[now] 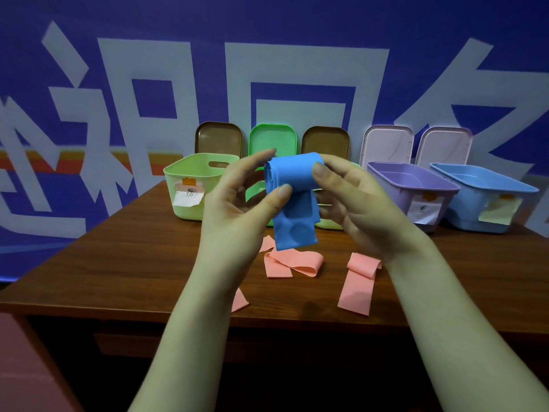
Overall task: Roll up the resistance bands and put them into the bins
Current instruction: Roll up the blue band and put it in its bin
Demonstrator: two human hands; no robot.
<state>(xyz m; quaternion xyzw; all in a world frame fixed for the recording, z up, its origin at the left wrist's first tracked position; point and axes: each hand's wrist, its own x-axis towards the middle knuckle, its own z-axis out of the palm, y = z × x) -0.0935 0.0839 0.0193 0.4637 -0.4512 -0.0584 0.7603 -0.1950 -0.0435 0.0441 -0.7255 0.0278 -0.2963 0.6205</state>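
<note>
Together, both hands (237,200) around blue band (292,197)

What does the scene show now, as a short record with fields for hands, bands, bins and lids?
blue band: partly rolled, in the air, tail hanging down
left hand: pinches the roll's left side
right hand: pinches the roll's right side
pink bands: loose on the table
bins: green bin at left, purple bin, blue bin, all open
lids: lean on the wall behind
</note>
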